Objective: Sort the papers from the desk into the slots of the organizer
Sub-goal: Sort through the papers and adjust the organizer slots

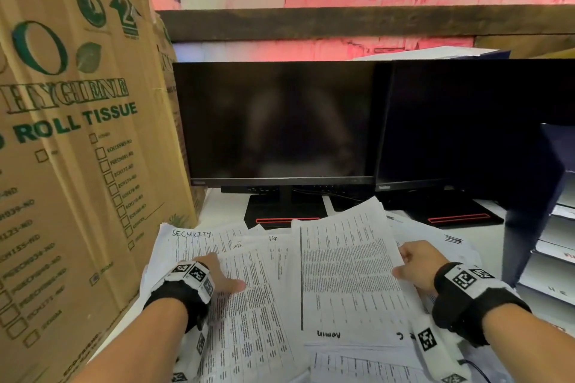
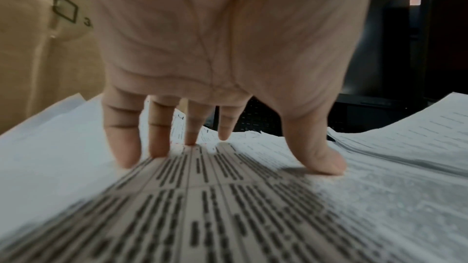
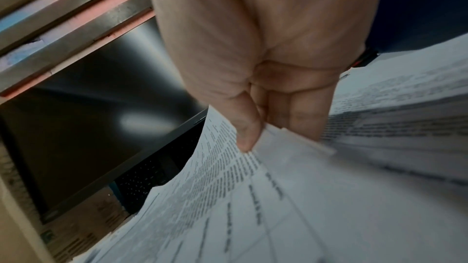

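Backdrop: pink wall with dark wooden rail, above a white bench [image 1: 217,205].
Cardboard box [image 1: 77,149]: tall, far left, printed "ROLL TISSUE", standing on bench beside the papers.
Monitors [image 1: 277,121]: two, dark, side by side behind the papers.
Organizer [image 1: 535,196]: dark blue, right edge; stacked slots holding sheets.
Papers [image 1: 264,305]: loose overlapping spread on bench in front of monitors; handwritten "SECURITY" and "HR" on tops.
Lifted sheet [image 1: 348,274]: printed table, right edge raised off the pile.
Left hand [image 1: 214,274]: grip released, straight fingers pressing down on papers.
Right hand [image 1: 417,267]: grip grasping lifted sheet, thumb over its edge and fingers beneath.
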Available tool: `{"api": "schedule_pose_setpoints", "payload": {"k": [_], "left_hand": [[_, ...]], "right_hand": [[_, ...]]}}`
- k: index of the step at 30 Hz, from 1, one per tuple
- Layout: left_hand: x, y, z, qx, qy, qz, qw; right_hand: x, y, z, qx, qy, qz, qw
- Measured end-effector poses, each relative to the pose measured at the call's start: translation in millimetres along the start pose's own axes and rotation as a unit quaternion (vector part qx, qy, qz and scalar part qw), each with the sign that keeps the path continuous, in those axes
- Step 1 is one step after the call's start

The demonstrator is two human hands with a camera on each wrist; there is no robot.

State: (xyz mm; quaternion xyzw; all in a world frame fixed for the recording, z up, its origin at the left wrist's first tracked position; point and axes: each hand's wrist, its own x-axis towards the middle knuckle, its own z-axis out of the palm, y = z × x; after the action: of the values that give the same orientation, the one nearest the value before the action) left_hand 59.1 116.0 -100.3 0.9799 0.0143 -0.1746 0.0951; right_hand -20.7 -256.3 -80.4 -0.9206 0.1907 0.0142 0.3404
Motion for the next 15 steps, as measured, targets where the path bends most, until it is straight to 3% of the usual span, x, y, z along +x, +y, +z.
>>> {"api": "schedule_pose_setpoints", "payload": {"k": [5,9,15], "left_hand": [[-11.6,4.5,-9.3,0.037,0.000,0.022,0.999],[-3.3,2.2,-7.5,0.058,-0.010,0.023,0.998],[-4.6,14.5,-17.3,0.077,0.043,0.029,0.996]], "right_hand": [[1.7,-1.1,0.4,0.014,0.006,0.011,1.000],[-1.1,-2.7,-1.3,0.101,-0.026,0.037,0.994],[-2.1,-6.6,-0.1,0.106,-0.033,0.022,0.994]]}}
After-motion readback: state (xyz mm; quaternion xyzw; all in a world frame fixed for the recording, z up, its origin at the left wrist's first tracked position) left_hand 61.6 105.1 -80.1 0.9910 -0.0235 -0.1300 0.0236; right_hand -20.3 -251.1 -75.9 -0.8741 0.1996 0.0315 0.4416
